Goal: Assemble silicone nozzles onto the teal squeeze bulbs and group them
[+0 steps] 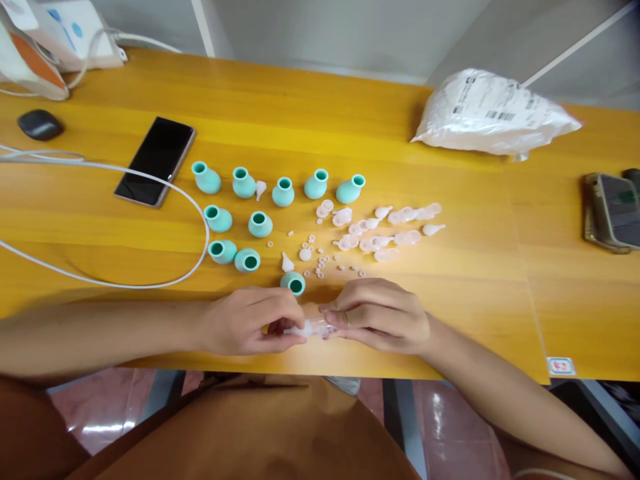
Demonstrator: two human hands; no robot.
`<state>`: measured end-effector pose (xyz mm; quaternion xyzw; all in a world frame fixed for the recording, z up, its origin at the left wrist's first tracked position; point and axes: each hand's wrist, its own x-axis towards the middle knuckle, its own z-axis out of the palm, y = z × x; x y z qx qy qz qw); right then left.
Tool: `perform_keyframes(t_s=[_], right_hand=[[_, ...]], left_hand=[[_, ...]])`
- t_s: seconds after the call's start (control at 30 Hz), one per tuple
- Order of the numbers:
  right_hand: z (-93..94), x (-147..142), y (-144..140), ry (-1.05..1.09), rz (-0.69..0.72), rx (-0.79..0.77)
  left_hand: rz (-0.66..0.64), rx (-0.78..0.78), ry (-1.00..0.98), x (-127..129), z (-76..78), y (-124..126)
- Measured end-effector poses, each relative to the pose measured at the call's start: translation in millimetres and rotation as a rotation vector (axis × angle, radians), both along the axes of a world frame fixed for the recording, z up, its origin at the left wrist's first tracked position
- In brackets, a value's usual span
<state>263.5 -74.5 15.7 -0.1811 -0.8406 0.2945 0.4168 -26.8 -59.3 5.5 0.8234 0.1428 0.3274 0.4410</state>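
Both hands are down at the near edge of a yellow table (500,280). The left hand (247,321) and the right hand (380,315) meet in the middle, and together they pinch a small clear plastic piece (314,327). The fingers of both hands are curled in tight on it, so only a bit of the piece shows between them. It sits just above the table, close to the person's body. Right behind the hands lies 1 green rubber bulb (293,283) with its round mouth facing up. More green bulbs (260,224) stand in rows farther back on the table, 9 of them, some upright and some tipped on their sides. To the right of those is a pile of clear plastic tips (385,227), and between the pile and the hands lie lots of tiny pale rings (320,263). A black phone (155,160) lies flat to the left of the bulbs, and a white cable (150,180) loops around in front of it. A dark mouse (40,125) is far off on the left. A white plastic bag (493,113) lies at the back on the right, and another phone (613,212) is at the right edge.
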Motion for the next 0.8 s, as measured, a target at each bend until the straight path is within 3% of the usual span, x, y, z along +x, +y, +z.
perform_keyframes(t_s=[0.8], right_hand=[[-4.5, -6.9, -7.2, -0.013, 0.006, -0.109]], left_hand=[[0.020, 0.035, -0.018, 1.0, 0.9, 0.4]])
